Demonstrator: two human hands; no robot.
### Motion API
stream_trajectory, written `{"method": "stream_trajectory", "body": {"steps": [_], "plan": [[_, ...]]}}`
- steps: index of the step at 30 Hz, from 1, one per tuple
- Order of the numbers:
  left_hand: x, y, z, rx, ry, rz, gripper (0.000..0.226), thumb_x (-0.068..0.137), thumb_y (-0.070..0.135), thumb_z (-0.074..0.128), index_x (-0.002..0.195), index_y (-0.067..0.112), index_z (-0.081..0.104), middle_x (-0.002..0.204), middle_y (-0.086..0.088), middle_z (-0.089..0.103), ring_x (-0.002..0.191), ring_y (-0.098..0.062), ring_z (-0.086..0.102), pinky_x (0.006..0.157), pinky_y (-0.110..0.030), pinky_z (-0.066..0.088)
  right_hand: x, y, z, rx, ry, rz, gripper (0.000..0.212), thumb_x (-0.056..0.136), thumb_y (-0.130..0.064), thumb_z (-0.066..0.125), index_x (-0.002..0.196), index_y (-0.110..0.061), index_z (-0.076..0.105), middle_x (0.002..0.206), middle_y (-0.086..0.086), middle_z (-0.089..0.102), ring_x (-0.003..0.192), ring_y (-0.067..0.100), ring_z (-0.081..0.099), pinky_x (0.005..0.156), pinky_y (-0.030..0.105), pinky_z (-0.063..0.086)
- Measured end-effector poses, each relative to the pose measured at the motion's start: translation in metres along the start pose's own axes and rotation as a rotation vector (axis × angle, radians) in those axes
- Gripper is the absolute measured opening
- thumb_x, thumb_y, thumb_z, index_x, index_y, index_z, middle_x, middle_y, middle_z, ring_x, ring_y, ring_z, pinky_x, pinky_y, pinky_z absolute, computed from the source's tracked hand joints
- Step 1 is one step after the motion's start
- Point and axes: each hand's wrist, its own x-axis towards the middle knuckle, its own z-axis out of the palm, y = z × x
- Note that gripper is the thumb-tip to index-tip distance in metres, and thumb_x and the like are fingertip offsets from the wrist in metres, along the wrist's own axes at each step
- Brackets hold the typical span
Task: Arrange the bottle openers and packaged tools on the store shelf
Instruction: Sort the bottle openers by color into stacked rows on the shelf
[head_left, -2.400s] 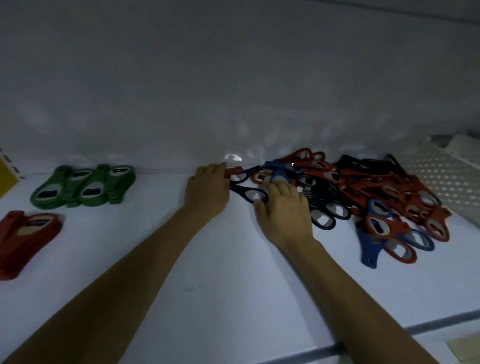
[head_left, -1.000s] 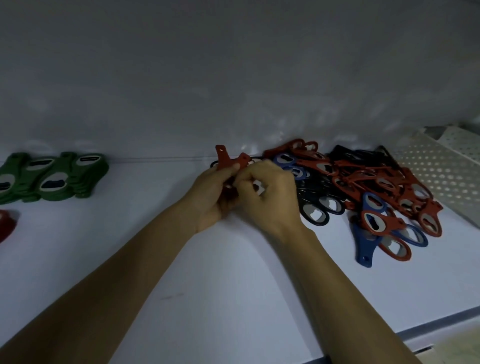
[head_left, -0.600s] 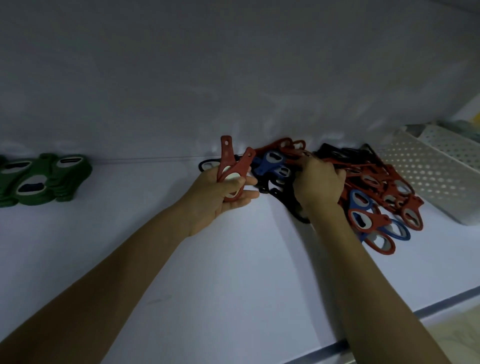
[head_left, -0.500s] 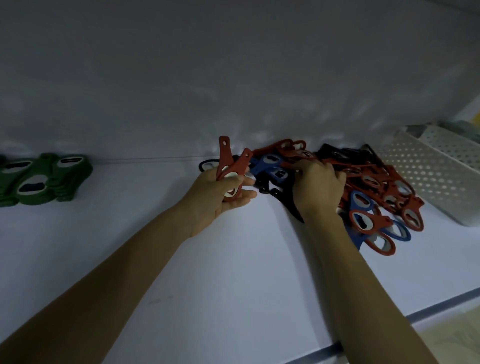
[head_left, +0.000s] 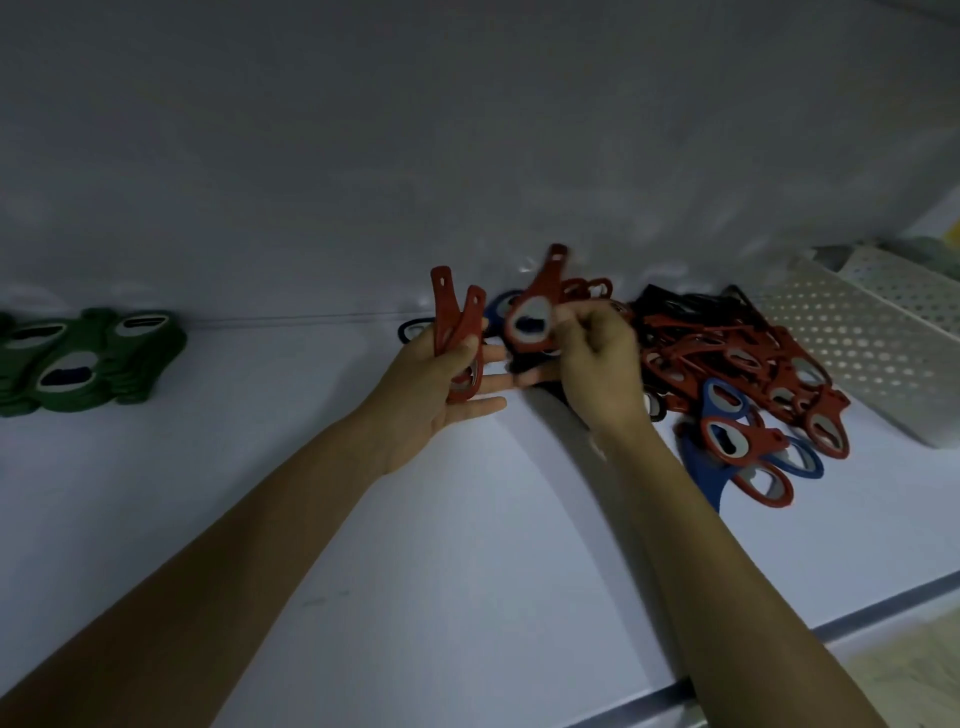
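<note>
My left hand (head_left: 439, 387) grips two red bottle openers (head_left: 457, 325) held upright above the white shelf (head_left: 467, 545). Just to its right, my right hand (head_left: 597, 364) pinches another red bottle opener (head_left: 535, 312), lifted off the shelf with its handle pointing up. A loose pile of red, blue and black openers (head_left: 753, 374) lies on the shelf right of my right hand. A neat stack of green openers (head_left: 83, 358) sits at the far left.
A white perforated basket (head_left: 862, 338) stands at the right end of the shelf, close to the pile. The shelf's back wall rises just behind the openers. Its front edge (head_left: 779, 644) runs along the lower right.
My right hand has drawn a red opener out of the pile and raised it toward my left hand, which still holds its two red openers upright.
</note>
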Motion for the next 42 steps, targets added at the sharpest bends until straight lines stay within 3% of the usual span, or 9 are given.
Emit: {"method": "stream_trajectory", "body": {"steps": [4,15,18,21,23,28,32,35,42], "plan": [[-0.003,0.001,0.002,0.07,-0.016,0.009,0.023,0.095,0.026,0.048,0.114,0.023,0.058,0.107,-0.003,0.069,0.095,-0.017,0.068,0.076,-0.034,0.059,-0.012,-0.004,0.019,-0.138,-0.193,-0.087,0.019,0.096,-0.02,0.054,0.078,-0.014,0.055,0.063,0.006,0.062,0.054,0.019,0.06,0.058,0.042,0.055],[-0.019,-0.026,0.057,0.115,-0.146,0.054,0.025,0.096,0.005,0.047,0.115,0.013,0.06,0.094,0.001,0.071,0.077,-0.008,0.068,0.06,-0.019,0.052,-0.057,-0.008,-0.058,-0.356,0.17,-0.153,0.026,0.09,-0.036,0.063,0.07,-0.02,0.057,0.058,-0.01,0.06,0.053,0.006,0.055,0.049,0.029,0.045],[-0.023,-0.038,0.062,0.235,-0.18,0.097,0.023,0.095,0.001,0.047,0.109,0.013,0.062,0.096,0.0,0.071,0.074,-0.006,0.066,0.06,-0.016,0.05,-0.063,0.008,-0.085,-0.694,0.327,-0.143,0.022,0.091,-0.04,0.059,0.083,-0.02,0.06,0.083,-0.003,0.064,0.081,0.018,0.059,0.068,0.034,0.044],[-0.022,-0.036,0.06,0.19,-0.13,0.105,0.019,0.093,0.004,0.051,0.099,0.018,0.063,0.083,0.006,0.072,0.069,-0.006,0.065,0.056,-0.016,0.048,-0.065,0.028,-0.102,-1.038,0.291,0.094,0.044,0.09,-0.042,0.056,0.125,-0.017,0.054,0.128,0.01,0.052,0.121,0.031,0.045,0.099,0.043,0.036],[-0.023,-0.033,0.061,0.094,-0.107,0.062,0.013,0.094,0.013,0.052,0.1,0.017,0.063,0.081,0.004,0.071,0.068,-0.008,0.064,0.053,-0.017,0.048,-0.067,0.036,-0.105,-1.026,0.227,0.179,0.052,0.091,-0.044,0.051,0.133,-0.015,0.048,0.136,0.012,0.049,0.127,0.033,0.043,0.101,0.046,0.038],[-0.021,-0.025,0.062,-0.107,-0.077,-0.057,0.023,0.098,0.021,0.039,0.095,0.017,0.062,0.073,0.001,0.07,0.066,-0.015,0.063,0.055,-0.023,0.044,-0.07,0.033,-0.1,-0.858,0.219,-0.012,0.022,0.091,-0.025,0.055,0.11,-0.016,0.062,0.104,0.002,0.065,0.094,0.024,0.059,0.067,0.032,0.045],[-0.018,-0.025,0.06,-0.207,-0.078,-0.097,0.021,0.098,0.019,0.04,0.103,0.015,0.06,0.077,-0.002,0.072,0.074,-0.018,0.069,0.06,-0.023,0.052,-0.074,0.033,-0.098,-0.855,0.282,-0.211,0.025,0.092,-0.019,0.061,0.114,-0.014,0.07,0.116,0.009,0.062,0.107,0.029,0.056,0.076,0.038,0.05],[-0.017,-0.025,0.058,-0.265,-0.089,-0.125,0.022,0.099,0.018,0.041,0.108,0.012,0.059,0.081,-0.006,0.072,0.074,-0.021,0.071,0.061,-0.024,0.057,-0.075,0.032,-0.097,-0.826,0.393,-0.313,0.024,0.092,-0.021,0.063,0.112,-0.012,0.071,0.097,0.006,0.061,0.092,0.025,0.055,0.068,0.033,0.046],[-0.015,-0.026,0.055,-0.216,-0.137,-0.131,0.022,0.098,0.021,0.041,0.109,0.014,0.059,0.089,-0.009,0.072,0.077,-0.022,0.071,0.063,-0.022,0.055,-0.076,0.0,-0.087,-0.041,0.587,-0.199,0.014,0.092,-0.019,0.062,0.102,-0.018,0.071,0.094,-0.006,0.072,0.084,0.0,0.066,0.073,0.018,0.051]]}}
